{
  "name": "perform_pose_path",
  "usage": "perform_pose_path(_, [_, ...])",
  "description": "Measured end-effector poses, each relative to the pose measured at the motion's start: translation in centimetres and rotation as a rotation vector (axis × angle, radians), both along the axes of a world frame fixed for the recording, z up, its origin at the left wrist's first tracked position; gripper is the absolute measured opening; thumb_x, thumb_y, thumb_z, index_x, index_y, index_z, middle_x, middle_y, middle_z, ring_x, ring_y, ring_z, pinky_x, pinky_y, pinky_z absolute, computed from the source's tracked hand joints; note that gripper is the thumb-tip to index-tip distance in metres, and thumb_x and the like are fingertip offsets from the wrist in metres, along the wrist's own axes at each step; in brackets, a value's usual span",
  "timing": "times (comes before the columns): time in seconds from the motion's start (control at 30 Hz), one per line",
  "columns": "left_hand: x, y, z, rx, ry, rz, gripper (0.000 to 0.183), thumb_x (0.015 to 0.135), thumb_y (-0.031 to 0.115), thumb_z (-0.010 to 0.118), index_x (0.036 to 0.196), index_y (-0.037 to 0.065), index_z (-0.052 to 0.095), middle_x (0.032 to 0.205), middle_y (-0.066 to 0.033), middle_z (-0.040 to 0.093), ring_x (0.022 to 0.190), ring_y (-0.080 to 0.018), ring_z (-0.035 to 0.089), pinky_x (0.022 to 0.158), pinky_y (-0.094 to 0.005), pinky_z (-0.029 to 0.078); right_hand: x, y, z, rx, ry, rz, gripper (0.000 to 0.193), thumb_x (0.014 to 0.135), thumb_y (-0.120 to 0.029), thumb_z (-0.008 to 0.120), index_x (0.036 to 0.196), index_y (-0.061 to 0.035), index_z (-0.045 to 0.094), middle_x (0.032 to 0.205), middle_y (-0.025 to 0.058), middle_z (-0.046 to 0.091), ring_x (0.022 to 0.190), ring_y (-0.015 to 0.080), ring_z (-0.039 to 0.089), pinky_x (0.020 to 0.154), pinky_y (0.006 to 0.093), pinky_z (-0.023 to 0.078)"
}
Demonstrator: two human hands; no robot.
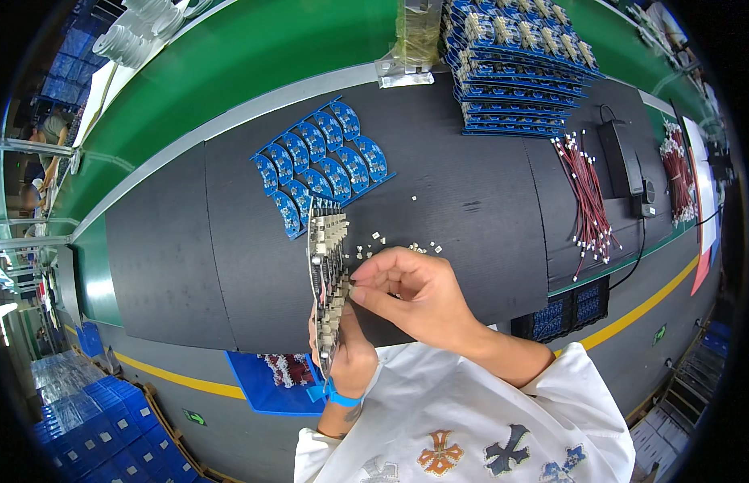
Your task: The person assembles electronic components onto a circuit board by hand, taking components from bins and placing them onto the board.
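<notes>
My left hand (352, 358) grips the lower end of a circuit board panel (330, 274), which stands on edge above the dark mat. Rows of cream connectors and dark parts line the panel's right face. Close against that face, the thumb and forefinger of my right hand (415, 294) are pinched together. Whatever is between those fingertips is too small to make out. Small white connectors (376, 236) lie scattered on the mat beyond my right hand. A blue circuit board panel (334, 169) with rounded boards lies flat, just beyond the held one.
A tall stack of blue board panels (519, 76) stands at the back right. Right of it lie red wire bundles (585, 197) and a black power adapter (622, 157). A blue bin (266, 394) sits below the near edge, and a metal post (417, 36) rises at the back.
</notes>
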State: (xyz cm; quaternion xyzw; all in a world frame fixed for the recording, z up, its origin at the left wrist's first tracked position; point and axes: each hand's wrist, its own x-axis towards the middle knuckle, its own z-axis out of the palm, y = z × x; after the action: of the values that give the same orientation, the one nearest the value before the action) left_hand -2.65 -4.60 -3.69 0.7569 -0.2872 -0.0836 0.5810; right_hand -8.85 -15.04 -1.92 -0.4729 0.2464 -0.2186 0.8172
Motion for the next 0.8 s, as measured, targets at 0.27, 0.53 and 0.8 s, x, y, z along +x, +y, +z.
perform_pose_path(0.27, [-0.2,0.5,-1.3,-0.060,-0.033,-0.027,0.032,0.079,-0.007,0.047,0.111,-0.007,0.048,0.105,-0.0189,0.057,0.092,-0.0260,0.059,0.080,-0.0326,0.046,-0.1,-0.2,2.3,0.124,-0.132,0.101,0.019,0.077,0.008,0.058,0.096,0.0043,0.053,0.089,0.0093,0.061,0.082,0.0119,0.059,0.074,0.0234,0.049])
perform_pose_path(0.53, [-0.2,0.3,-1.2,-0.047,-0.009,-0.027,0.034,0.079,-0.009,0.046,0.113,-0.008,0.047,0.107,-0.0196,0.057,0.095,-0.0268,0.058,0.082,-0.0326,0.045,-0.1,0.1,2.0,0.034,-0.090,0.007,0.019,0.078,0.007,0.058,0.096,0.0047,0.053,0.089,0.0094,0.061,0.083,0.0126,0.060,0.074,0.0239,0.049])
perform_pose_path(0.8, [-0.1,0.1,-0.9,-0.068,-0.018,-0.041,0.035,0.079,-0.010,0.044,0.114,-0.008,0.046,0.112,-0.0225,0.054,0.102,-0.0310,0.055,0.087,-0.0354,0.042,-0.1,-0.2,1.7,0.035,-0.125,0.023,0.019,0.077,0.008,0.058,0.095,0.0053,0.053,0.091,0.0095,0.060,0.083,0.0129,0.059,0.076,0.0247,0.049])
